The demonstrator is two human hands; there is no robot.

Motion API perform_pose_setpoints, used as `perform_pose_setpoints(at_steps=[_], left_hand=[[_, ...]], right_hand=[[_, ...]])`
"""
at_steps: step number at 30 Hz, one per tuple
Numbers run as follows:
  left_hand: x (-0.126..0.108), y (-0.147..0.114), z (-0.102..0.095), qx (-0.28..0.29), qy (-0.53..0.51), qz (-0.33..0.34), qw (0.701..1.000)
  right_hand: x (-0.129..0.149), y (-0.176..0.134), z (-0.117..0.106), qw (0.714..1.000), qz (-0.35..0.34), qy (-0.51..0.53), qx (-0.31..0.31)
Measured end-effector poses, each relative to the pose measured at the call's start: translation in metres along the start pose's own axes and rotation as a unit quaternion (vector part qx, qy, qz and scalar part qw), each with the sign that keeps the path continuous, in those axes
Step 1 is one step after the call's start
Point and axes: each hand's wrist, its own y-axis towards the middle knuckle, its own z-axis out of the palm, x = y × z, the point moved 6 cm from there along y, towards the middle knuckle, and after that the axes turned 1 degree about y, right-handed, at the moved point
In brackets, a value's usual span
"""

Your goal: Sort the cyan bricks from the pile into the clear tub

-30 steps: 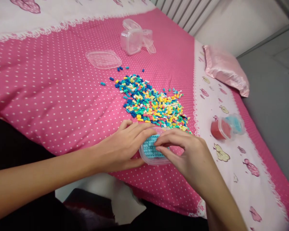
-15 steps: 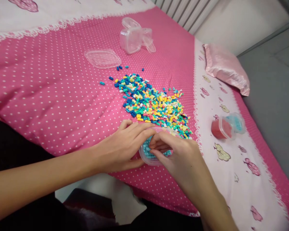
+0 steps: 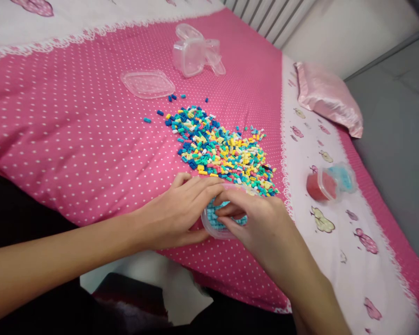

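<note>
Gripping a clear, rounded plastic tub (image 3: 214, 232) beside multicoloured plastic bricks (image 3: 223, 148) with left hand (image 3: 178, 211); apparently arranging light-blue plastic bricks (image 3: 212, 217) inside with right hand (image 3: 261, 216) curled, unclear whether pinching any; next probably needing fingertip precision.

A pink dotted bed (image 3: 91, 139) bears a satiny pillow (image 3: 330, 100) near a pale wall (image 3: 335, 42) and grey panel (image 3: 394, 111).

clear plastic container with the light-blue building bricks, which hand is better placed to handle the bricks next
Probably the right hand: its bent fingers and thumb are right at the light-blue building bricks, while the left hand holds the side of the clear plastic container.
</note>
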Motion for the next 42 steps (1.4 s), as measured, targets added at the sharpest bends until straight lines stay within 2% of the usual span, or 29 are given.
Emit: perform_pose_setpoints(at_steps=[8, 15, 20, 30, 42], left_hand=[[0.0012, -0.0002, 0.0015, -0.004, 0.01, 0.005, 1.0], [0.0004, 0.0004, 0.0015, -0.001, 0.008, 0.003, 1.0], [0.0006, 0.0001, 0.0006, -0.006, 0.001, 0.003, 1.0], [-0.0002, 0.0003, 0.0008, -0.007, 0.006, 0.007, 1.0], [0.0016, -0.0003, 0.0012, 0.003, -0.002, 0.001, 1.0]], right_hand=[[0.0079, -0.0004, 0.0017, 0.981, -0.089, -0.168, -0.024], [0.0055, -0.0002, 0.0027, 0.987, -0.088, -0.137, -0.014], [0.0018, 0.0005, -0.0005, 0.995, -0.076, -0.067, -0.002], [0.0004, 0.0032, 0.0059, 0.993, -0.084, -0.085, 0.008], [0.0021, 0.0053, 0.0055, 0.993, -0.102, -0.059, 0.013]])
